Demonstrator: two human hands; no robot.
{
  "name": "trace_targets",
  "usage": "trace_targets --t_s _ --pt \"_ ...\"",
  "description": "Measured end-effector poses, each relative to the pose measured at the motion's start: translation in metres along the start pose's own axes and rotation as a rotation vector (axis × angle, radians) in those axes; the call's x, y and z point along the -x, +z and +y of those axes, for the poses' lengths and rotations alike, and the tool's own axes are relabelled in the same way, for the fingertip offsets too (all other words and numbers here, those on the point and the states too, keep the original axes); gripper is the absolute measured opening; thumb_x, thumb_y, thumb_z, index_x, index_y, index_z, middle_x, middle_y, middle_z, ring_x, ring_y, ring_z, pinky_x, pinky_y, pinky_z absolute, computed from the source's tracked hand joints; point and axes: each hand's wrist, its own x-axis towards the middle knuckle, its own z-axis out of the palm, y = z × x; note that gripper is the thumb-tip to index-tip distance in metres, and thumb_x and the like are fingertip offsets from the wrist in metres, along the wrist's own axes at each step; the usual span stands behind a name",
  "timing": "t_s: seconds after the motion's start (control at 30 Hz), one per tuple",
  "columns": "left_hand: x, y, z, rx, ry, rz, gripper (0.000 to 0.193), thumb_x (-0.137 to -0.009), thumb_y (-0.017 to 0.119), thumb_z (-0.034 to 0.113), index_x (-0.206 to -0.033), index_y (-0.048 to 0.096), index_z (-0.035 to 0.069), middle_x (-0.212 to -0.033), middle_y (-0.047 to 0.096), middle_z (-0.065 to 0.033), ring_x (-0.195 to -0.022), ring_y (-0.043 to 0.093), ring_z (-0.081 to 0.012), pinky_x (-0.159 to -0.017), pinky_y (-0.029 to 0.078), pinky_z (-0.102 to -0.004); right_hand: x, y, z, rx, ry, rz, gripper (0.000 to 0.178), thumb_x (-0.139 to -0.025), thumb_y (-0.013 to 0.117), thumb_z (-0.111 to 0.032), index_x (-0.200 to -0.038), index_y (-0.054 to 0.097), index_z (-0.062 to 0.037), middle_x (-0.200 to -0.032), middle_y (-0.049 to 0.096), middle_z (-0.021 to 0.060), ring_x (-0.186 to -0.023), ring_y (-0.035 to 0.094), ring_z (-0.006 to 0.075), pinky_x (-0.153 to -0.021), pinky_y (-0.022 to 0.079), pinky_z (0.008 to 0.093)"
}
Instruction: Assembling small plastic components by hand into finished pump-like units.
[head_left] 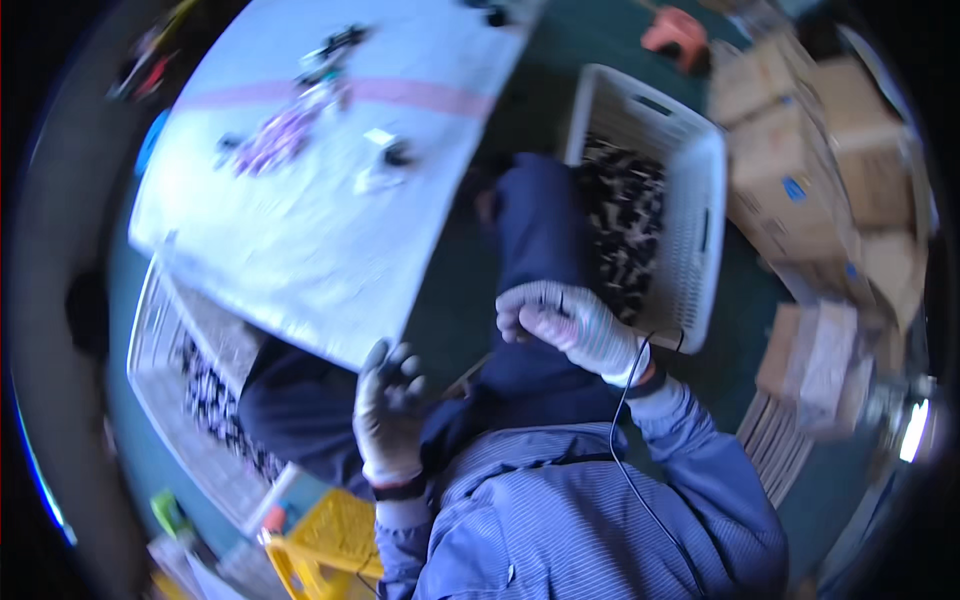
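Observation:
My left hand (389,412), in a pale work glove with grey fingertips, is raised beside the near corner of the white-covered table (300,260). Its fingers are loosely bent and apart, with nothing seen between them. My right hand (562,322), in a striped pale glove, is over my right leg, close to a white plastic crate (708,240) of small black and light parts (625,225). Its fingers are half bent, the thumb lies apart from them, and no object shows in it. A dark cable (620,440) runs past the right wrist and down the jacket.
On the table lie a blurred pink pile (272,142) and a small black-and-white item (385,165). Another crate (150,330) with small parts stands left of my legs. A yellow stool (325,540), cardboard boxes (785,160) and a reddish stool (676,35) stand around.

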Motion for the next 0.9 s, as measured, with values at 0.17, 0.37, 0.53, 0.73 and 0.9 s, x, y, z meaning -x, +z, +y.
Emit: trace_targets --t_s 0.17,0.37,0.53,0.73,0.9 --pt "-0.028 0.027 -0.018 -0.109 -0.118 0.066 0.05 -0.098 0.051 0.038 -0.129 0.052 -0.001 -0.109 0.065 -0.0136 -0.075 0.059 -0.0162 -0.056 0.049 -0.0261 0.023 -0.14 -0.025 0.189 -0.144 0.519 0.03 -0.099 0.054 -0.025 -0.115 0.062 -0.0011 -0.096 0.067 0.0067 -0.084 0.065 0.0132 -0.078 0.053 0.0271" --pt "-0.051 0.049 -0.038 -0.234 -0.162 0.057 0.052 -0.096 0.053 0.045 -0.124 0.056 0.0 -0.093 0.065 -0.0099 -0.055 0.049 -0.011 -0.043 0.037 -0.0199 0.037 -0.302 0.076 0.182 0.14 0.962 0.034 -0.093 0.061 -0.032 -0.112 0.064 -0.003 -0.096 0.068 0.0055 -0.083 0.064 0.0131 -0.077 0.052 0.028" --pt "-0.07 0.051 -0.052 -0.28 -0.212 0.029 0.047 -0.096 0.055 0.035 -0.128 0.054 0.0 -0.103 0.067 -0.0116 -0.065 0.055 -0.0097 -0.049 0.043 -0.0181 0.037 -0.382 0.163 0.715 0.431 0.925 0.038 -0.09 0.059 -0.037 -0.111 0.067 -0.0061 -0.105 0.069 0.0137 -0.098 0.065 0.028 -0.086 0.049 0.0364" --pt "-0.09 0.058 -0.061 -0.347 -0.177 0.116 0.034 -0.095 0.056 0.021 -0.125 0.055 0.005 -0.124 0.061 -0.0132 -0.089 0.062 -0.0157 -0.068 0.051 -0.0232 0.012 -0.401 0.209 0.942 0.681 0.857 0.036 -0.09 0.052 -0.037 -0.106 0.068 -0.0087 -0.113 0.065 0.0201 -0.107 0.06 0.0382 -0.091 0.047 0.045" --pt "-0.101 0.063 -0.074 -0.247 -0.259 0.002 0.038 -0.087 0.063 0.01 -0.124 0.056 0.005 -0.126 0.059 -0.012 -0.095 0.061 -0.0231 -0.074 0.053 -0.03 0.005 -0.419 0.243 0.995 0.688 0.875 0.037 -0.09 0.052 -0.036 -0.112 0.064 -0.0091 -0.111 0.065 0.0219 -0.104 0.062 0.0392 -0.089 0.048 0.0488"
